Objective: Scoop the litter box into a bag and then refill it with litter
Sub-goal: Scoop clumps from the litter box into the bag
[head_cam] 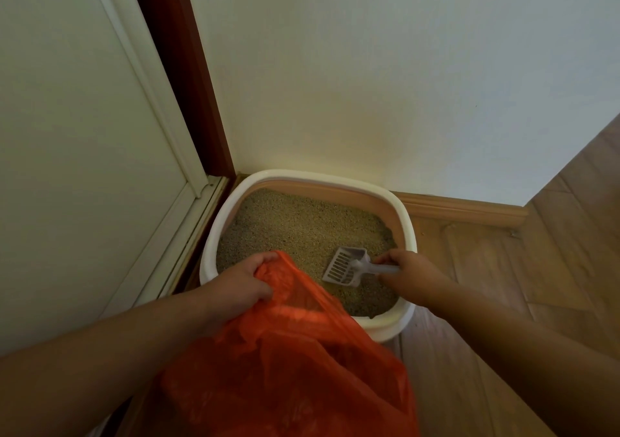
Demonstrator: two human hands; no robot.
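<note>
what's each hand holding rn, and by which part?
Left hand grips the orange bag by its upper edge. Right hand grips the white scoop by its handle, over the litter.

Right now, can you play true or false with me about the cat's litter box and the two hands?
1. The left hand holds an orange bag. True.
2. The right hand is empty. False: it grips the handle of a white scoop.
3. The scoop is inside the litter box, down on the litter. True.
4. The litter box sits in the middle of the room. False: it stands in a corner, against the wall and next to a door.
5. The bag is blue. False: it is orange.
</note>
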